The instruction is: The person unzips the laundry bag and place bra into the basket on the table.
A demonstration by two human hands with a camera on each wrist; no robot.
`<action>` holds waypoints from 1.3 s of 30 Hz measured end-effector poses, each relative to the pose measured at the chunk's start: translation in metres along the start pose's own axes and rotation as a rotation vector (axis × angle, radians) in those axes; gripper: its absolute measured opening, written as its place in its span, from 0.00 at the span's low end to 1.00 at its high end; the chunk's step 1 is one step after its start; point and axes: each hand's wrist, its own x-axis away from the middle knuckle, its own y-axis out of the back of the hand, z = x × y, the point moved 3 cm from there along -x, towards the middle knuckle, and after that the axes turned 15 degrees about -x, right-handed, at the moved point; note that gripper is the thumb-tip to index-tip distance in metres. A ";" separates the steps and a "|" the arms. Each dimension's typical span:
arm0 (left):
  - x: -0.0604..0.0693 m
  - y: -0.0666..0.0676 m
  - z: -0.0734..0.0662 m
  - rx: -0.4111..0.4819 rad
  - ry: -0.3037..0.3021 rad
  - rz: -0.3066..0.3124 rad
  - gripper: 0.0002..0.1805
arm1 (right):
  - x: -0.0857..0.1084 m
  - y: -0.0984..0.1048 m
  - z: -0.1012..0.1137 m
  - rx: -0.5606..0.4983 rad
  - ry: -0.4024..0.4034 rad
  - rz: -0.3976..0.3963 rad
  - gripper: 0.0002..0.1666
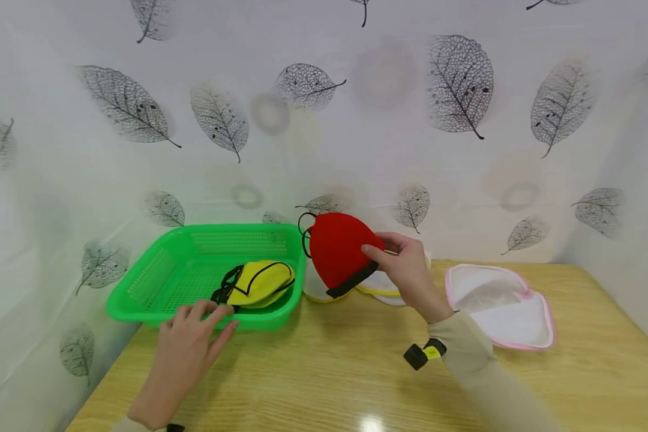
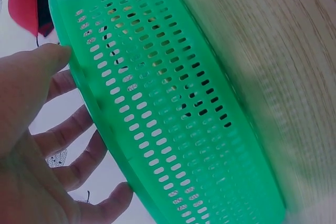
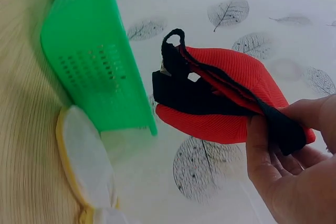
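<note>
My right hand (image 1: 410,273) pinches a red cloth mask (image 1: 339,249) with black trim and thin black loops, thumb in front. It is held up just right of a green plastic basket (image 1: 272,321), above the table. In the right wrist view the mask (image 3: 226,124) is folded, its ribbed red fabric edged by a black band. My left hand (image 1: 186,345) rests at the basket's near rim, fingers loosely spread. In the left wrist view its fingertips (image 2: 121,195) touch or nearly touch the rim. A yellow cloth item (image 1: 267,283) with black trim and straps lies inside the basket.
White pieces with yellow edging (image 1: 380,287) lie behind my right hand, partly hidden. A white piece with pink edging (image 1: 513,327) lies further right on the wooden table (image 1: 313,372). A leaf-patterned curtain (image 1: 356,138) hangs behind.
</note>
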 end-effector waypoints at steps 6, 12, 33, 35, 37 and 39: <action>-0.001 -0.001 -0.002 -0.006 -0.002 0.001 0.16 | -0.011 -0.030 -0.003 -0.087 -0.019 0.058 0.22; -0.001 0.000 -0.002 0.003 0.008 -0.006 0.15 | -0.018 -0.056 -0.007 -0.125 -0.023 0.110 0.22; -0.001 -0.001 -0.003 0.020 0.015 -0.026 0.14 | -0.035 -0.133 -0.058 0.389 0.062 0.283 0.18; -0.001 -0.001 -0.003 0.017 0.017 -0.018 0.15 | -0.034 -0.138 -0.061 0.495 0.136 0.319 0.16; -0.001 -0.001 -0.004 0.014 0.021 -0.010 0.16 | -0.032 -0.142 -0.065 0.584 0.220 0.349 0.14; -0.001 -0.001 -0.004 0.014 0.023 -0.006 0.16 | -0.031 -0.146 -0.066 0.661 0.294 0.370 0.12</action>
